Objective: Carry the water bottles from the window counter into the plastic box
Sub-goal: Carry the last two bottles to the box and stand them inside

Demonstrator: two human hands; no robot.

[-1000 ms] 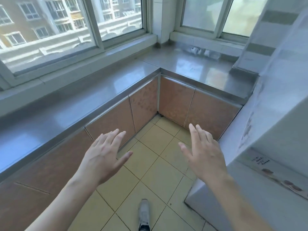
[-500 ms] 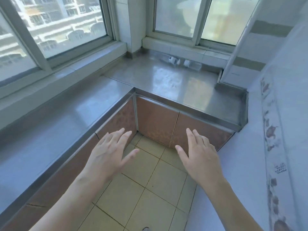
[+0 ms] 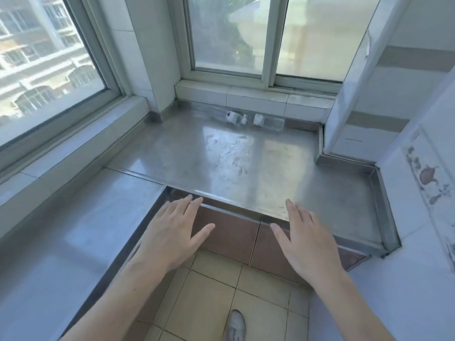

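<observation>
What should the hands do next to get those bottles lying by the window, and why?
Probably reach forward over the steel counter. Both water bottles lie on their sides at its far edge under the window, while the left hand and right hand are open, empty and only at the near edge.

- The two clear water bottles (image 3: 248, 120) lying at the back of the desk (image 3: 246, 163) are tiny and smeared, so you can't read the labels or tell how full they are.
- Shoe (image 3: 235, 326) on the floor gets chopped off by the bottom edge.
- Both forearms run out of the frame at the bottom.
- Left window (image 3: 49, 57) is cut by the left and top edges, and the view outside is pretty blurry.
</observation>
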